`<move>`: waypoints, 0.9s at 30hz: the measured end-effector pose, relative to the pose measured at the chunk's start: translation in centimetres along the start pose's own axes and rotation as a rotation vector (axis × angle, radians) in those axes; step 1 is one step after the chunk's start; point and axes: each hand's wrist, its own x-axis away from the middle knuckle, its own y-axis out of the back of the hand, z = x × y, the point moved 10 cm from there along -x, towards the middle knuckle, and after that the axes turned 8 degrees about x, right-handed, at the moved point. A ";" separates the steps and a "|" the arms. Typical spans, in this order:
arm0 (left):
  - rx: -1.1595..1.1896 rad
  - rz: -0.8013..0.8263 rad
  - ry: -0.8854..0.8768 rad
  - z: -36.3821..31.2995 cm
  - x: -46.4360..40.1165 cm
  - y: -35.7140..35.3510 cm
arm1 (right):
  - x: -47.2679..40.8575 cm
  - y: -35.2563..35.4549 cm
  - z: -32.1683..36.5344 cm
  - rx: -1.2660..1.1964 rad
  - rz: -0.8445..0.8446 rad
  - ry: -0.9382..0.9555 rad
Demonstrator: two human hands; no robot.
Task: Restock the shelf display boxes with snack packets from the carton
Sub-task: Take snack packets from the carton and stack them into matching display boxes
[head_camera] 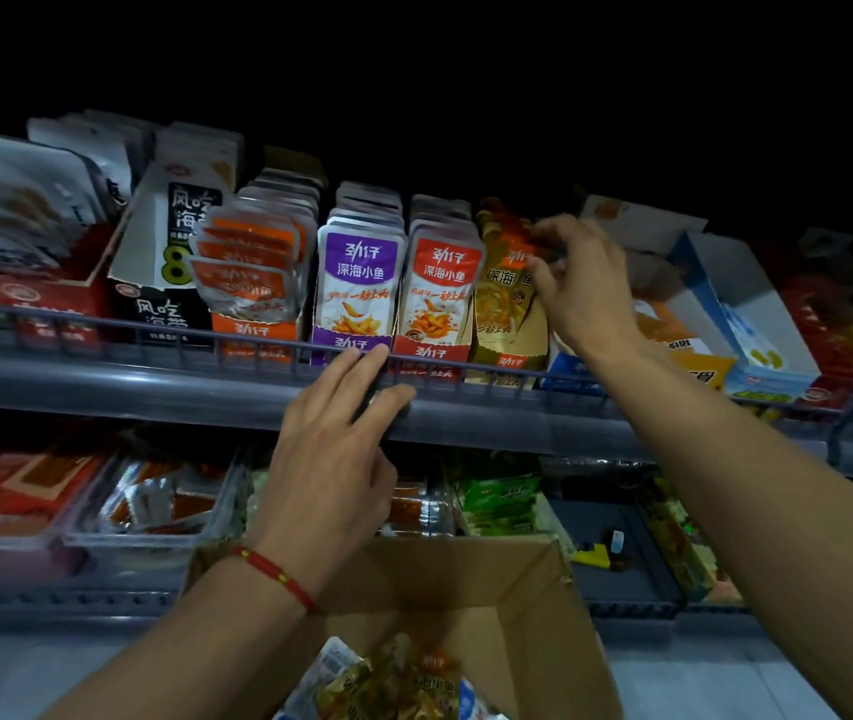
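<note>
In the head view, the upper shelf [154,392] carries a row of display boxes. The purple box [359,283] and the red box [442,293] both show the brand 劲仔 and the words 深海小鱼; their packets stand upright and tightly packed. At 9 o'clock from them stands an orange box [252,283], also marked 劲仔, and further left a black box [167,314] reading 风吃海带. The right hand [582,283] is raised at 2 o'clock, its fingers curled and pinching the top of the gold packets [504,293] in the gold box just beside the red one. The left hand [333,459] lies near the centre, fingers straight and close together, resting on the shelf's wire rail [102,324]. The carton [533,615] is open at 6 o'clock, with loose snack packets [393,683] inside. Right of the gold box, a blue-and-white box [746,314] lies tilted.
</note>
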 end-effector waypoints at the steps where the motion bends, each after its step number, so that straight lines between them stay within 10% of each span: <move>1: -0.001 0.002 -0.002 0.0 0.0 0.0 | 0.0 0.1 0.1 -0.004 -0.009 0.005; 27: 0.011 0.076 0.024 0.2 0.7 -0.9 | -3.0 0.3 1.8 0.198 0.012 0.130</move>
